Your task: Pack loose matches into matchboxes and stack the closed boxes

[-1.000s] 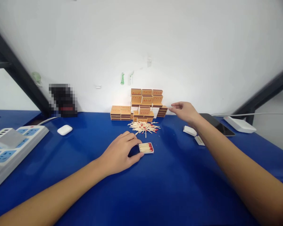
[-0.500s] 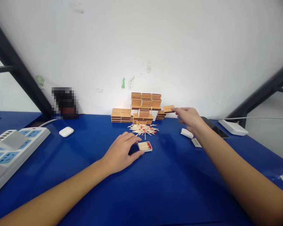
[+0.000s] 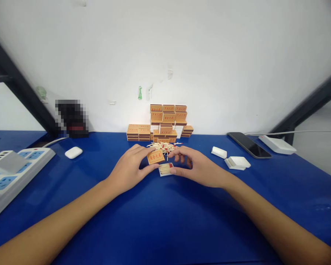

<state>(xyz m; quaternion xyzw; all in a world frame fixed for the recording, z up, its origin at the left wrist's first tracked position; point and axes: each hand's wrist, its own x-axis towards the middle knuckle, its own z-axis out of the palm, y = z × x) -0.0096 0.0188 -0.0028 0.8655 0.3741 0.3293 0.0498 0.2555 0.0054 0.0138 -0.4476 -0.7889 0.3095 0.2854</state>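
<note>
The left hand [image 3: 128, 167] seems to pinch a matchbox cover [image 3: 156, 157] between thumb and fingers. The right hand [image 3: 200, 166] is half curled, its thumb meeting the right end of a matchbox tray [image 3: 164, 169]; whether its other fingers grip anything I cannot tell. Half a second ago the right hand held a cover out beside the stacks while the left hand was at the tray. Now a cover is at the left hand and the right hand is at the tray, so in my judgement both parts of a box are now being worked between the two hands.

The tray, open side up with matches inside, lies between the thumbs. The cover is just beyond it and a little to the left, tilted, its printed face showing; whether it touches the tray is unclear.

Out to the left stands a power strip [image 3: 23, 167]. Past the fingers, loose matches [image 3: 162, 146] lie heaped. To the right are two small white boxes [image 3: 238, 162], with a phone [image 3: 248, 144] farther back. Left of the heap sits a white case [image 3: 73, 152]. Behind the heap, stacked matchboxes [image 3: 168, 117] stand near the wall [image 3: 209, 59].
</note>
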